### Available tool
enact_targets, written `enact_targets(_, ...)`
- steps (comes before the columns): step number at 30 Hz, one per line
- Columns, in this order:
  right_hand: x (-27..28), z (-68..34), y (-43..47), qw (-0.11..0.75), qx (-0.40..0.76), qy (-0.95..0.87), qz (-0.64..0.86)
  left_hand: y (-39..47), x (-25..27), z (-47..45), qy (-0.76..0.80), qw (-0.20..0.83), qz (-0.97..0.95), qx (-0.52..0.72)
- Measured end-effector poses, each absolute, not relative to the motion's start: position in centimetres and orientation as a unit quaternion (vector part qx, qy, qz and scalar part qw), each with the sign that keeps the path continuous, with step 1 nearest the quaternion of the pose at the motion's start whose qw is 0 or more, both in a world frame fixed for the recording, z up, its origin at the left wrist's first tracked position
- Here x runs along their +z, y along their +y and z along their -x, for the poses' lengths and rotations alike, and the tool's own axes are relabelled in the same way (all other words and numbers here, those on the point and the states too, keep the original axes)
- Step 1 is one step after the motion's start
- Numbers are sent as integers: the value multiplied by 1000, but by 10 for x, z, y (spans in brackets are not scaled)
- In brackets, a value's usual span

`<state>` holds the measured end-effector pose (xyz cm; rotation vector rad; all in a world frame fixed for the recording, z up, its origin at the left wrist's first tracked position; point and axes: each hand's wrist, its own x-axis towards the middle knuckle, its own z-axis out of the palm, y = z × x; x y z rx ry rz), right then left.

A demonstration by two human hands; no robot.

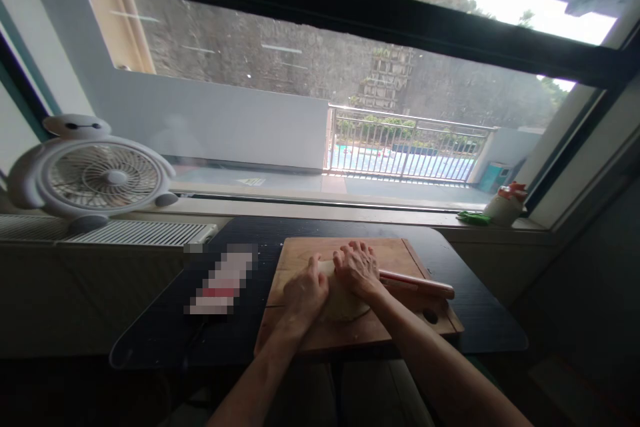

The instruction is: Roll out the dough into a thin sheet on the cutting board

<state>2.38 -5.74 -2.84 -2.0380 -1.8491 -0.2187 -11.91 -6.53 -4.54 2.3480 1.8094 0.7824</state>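
A round, pale piece of dough lies on a wooden cutting board. My left hand grips its left edge, fingers curled in against it and the thumb near the top. Over the dough's far right part, my right hand is bent with its fingers curled down around the far edge. Both hands hide much of the dough. Just right of my right hand, a rolling pin rests across the board, its left end hidden behind that hand.
The board sits on a dark table with rounded corners. A blurred-out flat item lies on the left. A white fan stands by the radiator. On the windowsill at right are a white container and a green item.
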Motion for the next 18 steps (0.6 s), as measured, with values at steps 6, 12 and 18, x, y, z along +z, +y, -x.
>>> enact_targets(6, -25, -17, -57, 163, -82, -650, 738, -67, -47, 119, 589, 43, -758, 275)
enact_targets(12, -23, -34, -18, 155, -65, -621, 766, -62, -55, 120, 575, 34, -759, 302)
enact_targets(18, -26, -31, -22, 165, -46, -645, 745, -63, -51, 119, 597, 43, -750, 281)
